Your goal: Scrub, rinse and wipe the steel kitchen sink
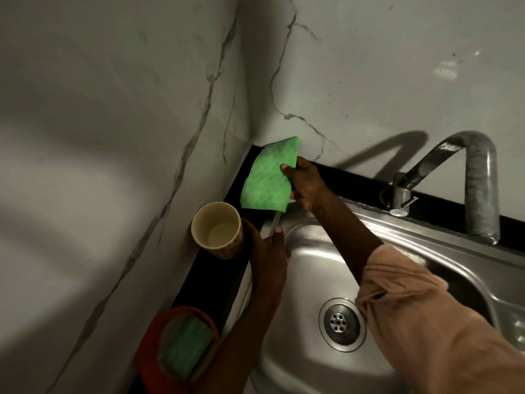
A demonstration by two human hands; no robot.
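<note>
- Steel sink [312, 268] fills the lower right of the view, its round drain [340, 323] at the bottom of the bowl.
- Green scrub pad [268, 177] is held up above the sink's far left corner, pinched along its right edge by the right hand [305, 186], thumb on the near face and fingers behind it.
- Right forearm reaches across the bowl, with a rolled pink sleeve [403, 302] over the drain side.
- Left hand [268, 251] is at the sink's left rim, fingers curled around the side of a paper cup [217, 230]; the cup is tipped with its open mouth toward the camera, above the dark counter strip [216, 277] left of the sink.
- A thin pale stick-like thing runs between the pad and the left hand; I cannot tell what it is.
- Red tub [150, 345] sits on that strip nearer the camera, with another green pad [184, 345] inside.
- Curved tap [480, 189] stands behind the sink's far rim, spout over the right side.
- Marbled grey wall [113, 137] rises behind and left of the sink.
</note>
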